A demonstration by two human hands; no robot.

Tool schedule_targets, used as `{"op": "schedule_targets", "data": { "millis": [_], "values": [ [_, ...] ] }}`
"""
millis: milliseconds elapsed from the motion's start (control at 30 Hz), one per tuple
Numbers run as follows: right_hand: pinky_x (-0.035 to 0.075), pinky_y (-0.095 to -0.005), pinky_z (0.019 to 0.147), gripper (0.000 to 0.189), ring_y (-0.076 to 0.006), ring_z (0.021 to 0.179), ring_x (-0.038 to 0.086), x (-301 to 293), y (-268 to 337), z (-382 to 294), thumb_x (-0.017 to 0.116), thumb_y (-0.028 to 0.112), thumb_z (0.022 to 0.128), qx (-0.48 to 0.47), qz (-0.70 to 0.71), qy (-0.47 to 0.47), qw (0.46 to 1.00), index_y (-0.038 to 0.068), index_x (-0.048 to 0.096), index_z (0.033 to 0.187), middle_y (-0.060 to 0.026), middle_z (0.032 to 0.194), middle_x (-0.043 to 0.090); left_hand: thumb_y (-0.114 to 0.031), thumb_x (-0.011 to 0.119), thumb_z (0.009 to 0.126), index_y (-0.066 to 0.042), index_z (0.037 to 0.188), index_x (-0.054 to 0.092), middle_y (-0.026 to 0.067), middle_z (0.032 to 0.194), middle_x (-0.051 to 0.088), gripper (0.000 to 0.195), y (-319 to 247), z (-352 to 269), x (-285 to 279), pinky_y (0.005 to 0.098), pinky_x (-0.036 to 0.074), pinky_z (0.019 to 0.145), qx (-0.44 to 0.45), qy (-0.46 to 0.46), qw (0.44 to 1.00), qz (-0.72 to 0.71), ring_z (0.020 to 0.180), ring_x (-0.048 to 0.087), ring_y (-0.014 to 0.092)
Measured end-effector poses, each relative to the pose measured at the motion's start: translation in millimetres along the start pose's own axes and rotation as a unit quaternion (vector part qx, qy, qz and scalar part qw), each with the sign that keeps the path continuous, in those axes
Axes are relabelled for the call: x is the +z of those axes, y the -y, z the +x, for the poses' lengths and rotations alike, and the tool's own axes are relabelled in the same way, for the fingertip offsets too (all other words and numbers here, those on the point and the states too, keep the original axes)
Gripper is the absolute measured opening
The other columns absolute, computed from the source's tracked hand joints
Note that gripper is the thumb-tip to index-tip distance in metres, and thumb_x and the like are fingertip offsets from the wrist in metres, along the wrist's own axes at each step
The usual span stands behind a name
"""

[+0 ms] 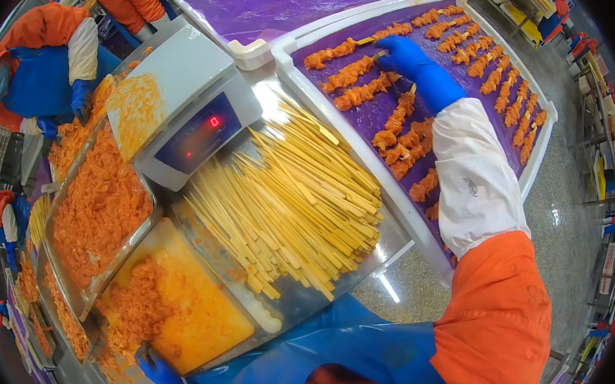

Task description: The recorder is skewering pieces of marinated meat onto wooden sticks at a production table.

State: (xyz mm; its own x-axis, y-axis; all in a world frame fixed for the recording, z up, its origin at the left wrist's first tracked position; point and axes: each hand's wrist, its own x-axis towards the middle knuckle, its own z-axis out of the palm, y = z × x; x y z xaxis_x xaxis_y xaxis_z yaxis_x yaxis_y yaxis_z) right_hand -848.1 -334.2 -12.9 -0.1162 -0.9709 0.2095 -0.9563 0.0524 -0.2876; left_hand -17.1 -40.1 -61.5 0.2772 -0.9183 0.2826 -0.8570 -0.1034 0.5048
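My right hand (412, 67), in a blue glove, reaches over the purple-lined white tray (330, 135). Its fingers pinch the bare stick end of a meat skewer (349, 74) lying near the tray's left side. Other skewers of orange marinated meat lie in rows around it. At the lower left, my gloved left hand (161, 369) rests by the front edge of a yellow-stained cutting board (202, 311), next to a heap of marinated meat (139, 302). Its fingertips are partly hidden. Between my hands lies a large pile of flat bamboo skewers (297, 204) on the metal table.
A digital scale (197, 125) with a meat-smeared top stands beyond the sticks. Left of it is a metal pan (151, 197) of marinated meat. Another purple-lined tray (269, 9) lies at the back. A co-worker (50, 72) handles meat at the upper left.
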Motion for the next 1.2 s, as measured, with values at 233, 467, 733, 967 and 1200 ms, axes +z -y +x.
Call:
{"op": "schedule_targets", "data": {
  "millis": [233, 467, 733, 967, 1200],
  "values": [
    [0.048, -0.037, 0.085, 0.037, -0.0299, 0.097, 0.062, -24, 10, -33, 0.071, 0.022, 0.072, 0.028, -0.02, 0.175, 0.984, 0.006, 0.066, 0.105, -0.0155, 0.108, 0.063, -0.004, 0.048, 0.089, 0.004, 0.102, 0.061, 0.0148, 0.101, 0.058, 0.02, -3, -1, -1, 0.0355, 0.042, 0.091, 0.013, -0.037, 0.999, -0.016, 0.097, 0.055, 0.027],
    [0.047, -0.0385, 0.089, 0.035, -0.0314, 0.101, 0.059, -36, -33, -57, 0.072, 0.019, 0.069, -0.057, -0.025, 0.239, 0.969, 0.011, 0.068, 0.103, -0.0138, 0.103, 0.063, -0.009, 0.048, 0.094, 0.002, 0.106, 0.06, 0.013, 0.108, 0.06, 0.02, 3, -1, -3, 0.0343, 0.043, 0.093, 0.022, -0.011, 1.0, 0.014, 0.1, 0.057, 0.025],
    [0.048, -0.0365, 0.087, 0.028, -0.0319, 0.1, 0.059, -32, -19, -70, 0.069, 0.015, 0.073, 0.078, -0.03, 0.213, 0.974, 0.012, 0.069, 0.1, -0.0146, 0.109, 0.06, -0.01, 0.05, 0.093, 0.002, 0.106, 0.06, 0.0132, 0.107, 0.061, 0.021, 5, -1, 1, 0.0342, 0.043, 0.093, 0.028, -0.014, 1.0, 0.0, 0.099, 0.057, 0.025],
    [0.048, -0.0372, 0.083, 0.028, -0.0282, 0.097, 0.06, -70, -30, -111, 0.069, 0.014, 0.073, 0.027, 0.027, 0.216, 0.976, 0.009, 0.067, 0.1, -0.0114, 0.101, 0.063, -0.009, 0.05, 0.093, 0.002, 0.107, 0.06, 0.013, 0.107, 0.061, 0.021, 18, -1, -1, 0.0336, 0.043, 0.092, 0.029, -0.019, 0.999, 0.0, 0.099, 0.057, 0.025],
    [0.049, -0.0371, 0.082, 0.025, -0.0282, 0.094, 0.062, -56, -28, -126, 0.07, 0.015, 0.072, 0.054, 0.0, 0.191, 0.98, 0.008, 0.069, 0.096, -0.0125, 0.1, 0.065, -0.009, 0.051, 0.092, 0.002, 0.108, 0.061, 0.0136, 0.106, 0.062, 0.022, 5, 0, 1, 0.0344, 0.044, 0.09, 0.03, -0.021, 0.999, 0.001, 0.098, 0.058, 0.025]
  ]
}}
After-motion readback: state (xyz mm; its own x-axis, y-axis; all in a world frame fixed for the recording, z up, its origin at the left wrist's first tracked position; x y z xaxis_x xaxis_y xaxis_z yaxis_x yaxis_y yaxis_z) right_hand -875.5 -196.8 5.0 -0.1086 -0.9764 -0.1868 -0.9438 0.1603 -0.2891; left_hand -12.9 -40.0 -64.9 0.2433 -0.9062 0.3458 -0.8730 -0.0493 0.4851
